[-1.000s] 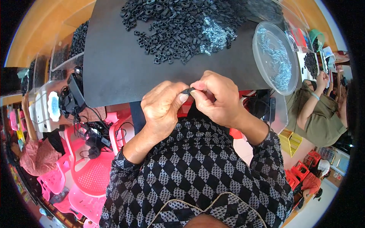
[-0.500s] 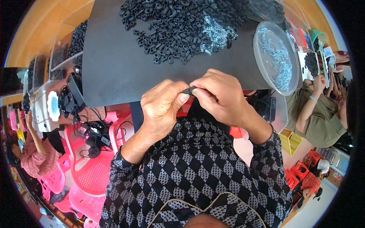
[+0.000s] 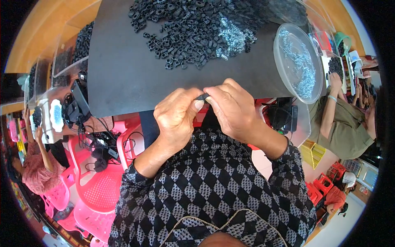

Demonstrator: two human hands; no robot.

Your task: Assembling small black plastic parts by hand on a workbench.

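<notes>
Both my left hand [image 3: 175,117] and my right hand [image 3: 232,107] pinch one small black plastic part [image 3: 202,96] between thumbs and fingers, just off the near edge of the dark table [image 3: 123,82]. Most of the part is hidden by my fingertips. Farther back on the table lies a wide heap of small black plastic parts [image 3: 177,45]. A little pile of shiny metal springs [image 3: 233,37] rests on the right side of that heap. To the right, a round clear tray [image 3: 284,68] holds many more such springs.
Clear bins of black parts [image 3: 83,43] stand at the left, near tangled black cables [image 3: 74,111]. Pink plastic chairs [image 3: 98,187] are at lower left. Other people work on both sides, one in an olive garment [image 3: 343,127] at right. A yellow crate [image 3: 311,153] sits on the floor.
My right hand has turned and its fingers have drawn in over the black part, so less of it shows. The co-worker at right has reached forward to a pile of parts.
</notes>
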